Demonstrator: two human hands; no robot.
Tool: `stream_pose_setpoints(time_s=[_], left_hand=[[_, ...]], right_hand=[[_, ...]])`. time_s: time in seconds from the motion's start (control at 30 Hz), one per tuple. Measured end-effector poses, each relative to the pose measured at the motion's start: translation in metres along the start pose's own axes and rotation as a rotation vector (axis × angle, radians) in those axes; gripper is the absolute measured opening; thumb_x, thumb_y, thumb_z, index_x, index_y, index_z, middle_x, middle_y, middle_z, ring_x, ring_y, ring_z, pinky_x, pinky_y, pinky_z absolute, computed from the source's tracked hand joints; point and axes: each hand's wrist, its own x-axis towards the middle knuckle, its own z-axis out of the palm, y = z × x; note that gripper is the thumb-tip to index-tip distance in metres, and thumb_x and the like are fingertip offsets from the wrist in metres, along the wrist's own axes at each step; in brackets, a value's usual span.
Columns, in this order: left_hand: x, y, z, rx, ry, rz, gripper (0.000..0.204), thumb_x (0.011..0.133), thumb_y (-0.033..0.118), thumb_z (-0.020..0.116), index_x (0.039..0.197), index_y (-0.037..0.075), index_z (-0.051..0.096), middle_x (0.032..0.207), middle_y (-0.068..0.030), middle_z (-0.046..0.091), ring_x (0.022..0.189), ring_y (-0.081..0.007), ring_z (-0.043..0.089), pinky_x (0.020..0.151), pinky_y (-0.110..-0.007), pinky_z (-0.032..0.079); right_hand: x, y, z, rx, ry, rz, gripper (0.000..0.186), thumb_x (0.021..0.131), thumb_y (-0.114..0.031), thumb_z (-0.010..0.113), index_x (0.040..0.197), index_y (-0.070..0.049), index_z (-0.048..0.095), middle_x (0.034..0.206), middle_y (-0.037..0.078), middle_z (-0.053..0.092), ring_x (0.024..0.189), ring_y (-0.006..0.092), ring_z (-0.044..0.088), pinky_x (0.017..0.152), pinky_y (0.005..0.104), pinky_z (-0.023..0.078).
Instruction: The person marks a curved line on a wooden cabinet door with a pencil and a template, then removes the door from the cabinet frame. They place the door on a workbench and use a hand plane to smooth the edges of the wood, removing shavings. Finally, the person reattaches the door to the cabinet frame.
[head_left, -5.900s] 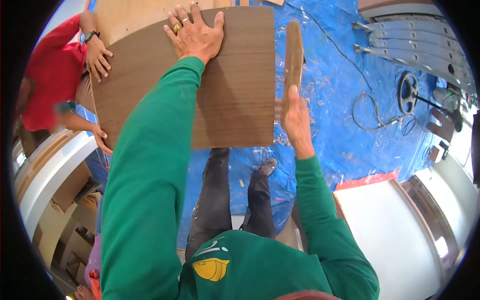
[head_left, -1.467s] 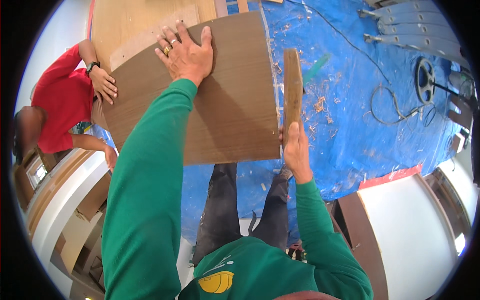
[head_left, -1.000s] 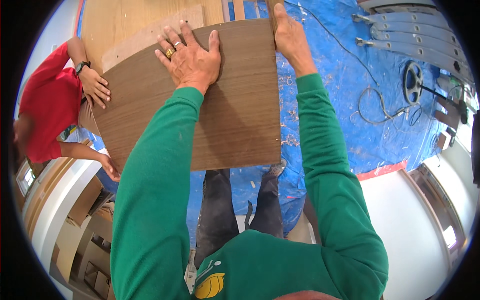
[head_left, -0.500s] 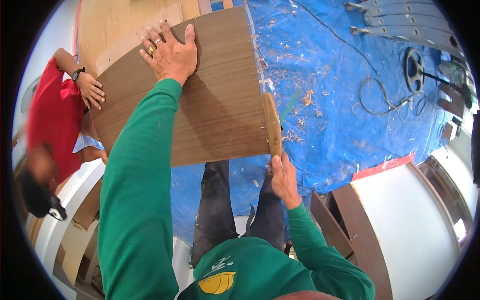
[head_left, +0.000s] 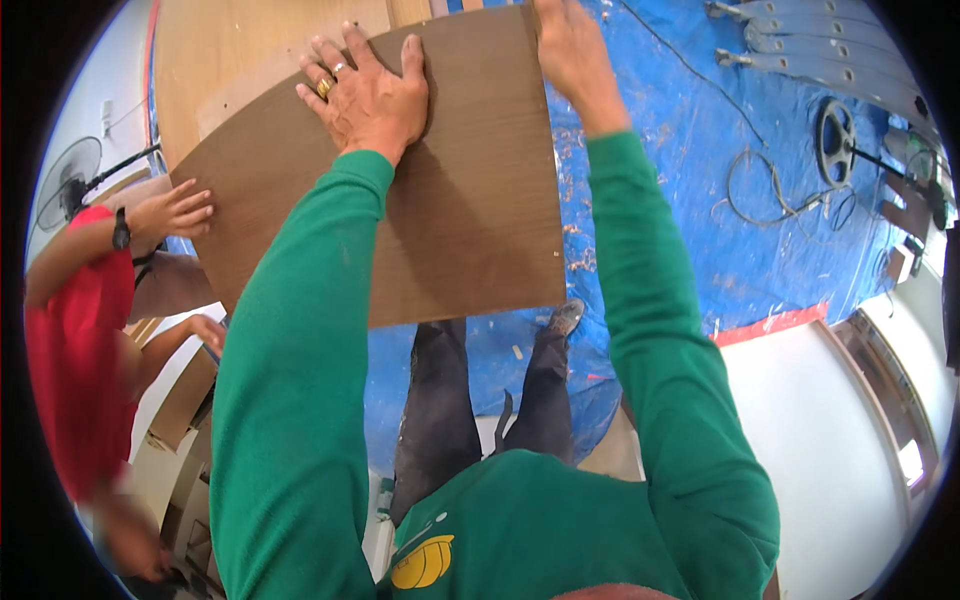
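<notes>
My left hand (head_left: 380, 105) lies on the brown board (head_left: 480, 190), palm down near its curved far edge, fingers apart and pressed to nothing but the wood, with a gold ring and a silver one on them. The board spreads in front of me, its near edge above my trouser legs (head_left: 435, 400). My right hand (head_left: 575, 50) is at the board's far right corner; its fingertips run up toward the edge of my view, so I cannot tell whether those fingers are clamped on anything. Beyond the board's curved edge there is a pale wooden surface (head_left: 255, 55). At the board's left edge a co-worker in red has one hand (head_left: 175, 215) touching it, and the other hand (head_left: 208, 333) near its lower left part. Also left of the board, past that person, stands a fan (head_left: 68, 185). Well below and left of the board is what looks like an open cabinet (head_left: 168, 458); its compartments are too dim for me to make out what they hold. To the board's right stretches a blue sheet (head_left: 665, 230) scattered with shavings, bearing a coiled cable (head_left: 765, 195) and a spoked wheel (head_left: 835, 145); a white panel (head_left: 800, 430) lies below and right of the board.
</notes>
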Motion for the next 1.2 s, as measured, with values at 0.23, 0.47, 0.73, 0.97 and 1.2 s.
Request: stream_pose_setpoints(time_s=[0.23, 0.47, 0.73, 0.97, 1.2], left_hand=[[-0.004, 0.015, -0.018, 0.096, -0.015, -0.057, 0.084, 0.108, 0.062, 0.040, 0.169, 0.005, 0.029, 0.174, -0.0268, 0.028, 0.162, -0.0444, 0.022, 0.132, -0.057, 0.012], [0.012, -0.013, 0.005, 0.030, -0.014, -0.016, 0.093, 0.104, 0.076, 0.031, 0.171, 0.011, 0.025, 0.177, -0.0234, 0.020, 0.164, -0.0436, 0.015, 0.133, -0.058, 0.009], [0.003, -0.004, -0.004, 0.001, -0.030, -0.028, 0.092, 0.105, 0.074, 0.032, 0.171, 0.010, 0.025, 0.177, -0.0243, 0.020, 0.164, -0.0440, 0.014, 0.133, -0.059, 0.008], [0.000, -0.007, -0.008, 0.065, -0.039, -0.031, 0.091, 0.106, 0.073, 0.030, 0.172, 0.010, 0.023, 0.177, -0.0250, 0.018, 0.165, -0.0441, 0.011, 0.133, -0.058, 0.006], [0.000, 0.000, -0.004, 0.038, -0.046, -0.016, 0.092, 0.106, 0.074, 0.029, 0.172, 0.009, 0.023, 0.177, -0.0254, 0.019, 0.165, -0.0455, 0.010, 0.133, -0.059, 0.006]], right_hand=[[-0.116, -0.004, -0.013, 0.095, -0.031, 0.204, 0.080, 0.109, -0.066, 0.034, 0.151, 0.000, 0.052, 0.129, 0.036, 0.068, 0.123, 0.0555, 0.063, 0.103, 0.0543, 0.049], [-0.327, -0.002, -0.049, 0.236, -0.153, 0.517, 0.069, 0.113, -0.044, 0.047, 0.159, 0.006, 0.041, 0.147, 0.035, 0.058, 0.138, 0.0488, 0.057, 0.113, 0.0469, 0.046], [-0.309, -0.003, -0.053, 0.283, -0.104, 0.335, 0.070, 0.113, -0.040, 0.048, 0.162, 0.009, 0.036, 0.159, 0.033, 0.049, 0.150, 0.0428, 0.049, 0.122, 0.0439, 0.039], [-0.112, -0.011, -0.013, 0.269, -0.044, 0.155, 0.073, 0.111, -0.056, 0.041, 0.165, -0.005, 0.040, 0.157, 0.029, 0.054, 0.146, 0.0453, 0.052, 0.120, 0.0448, 0.042], [-0.019, -0.017, -0.007, 0.190, -0.054, 0.124, 0.079, 0.109, -0.062, 0.041, 0.163, -0.004, 0.043, 0.146, 0.032, 0.061, 0.136, 0.0468, 0.060, 0.113, 0.0479, 0.047]])
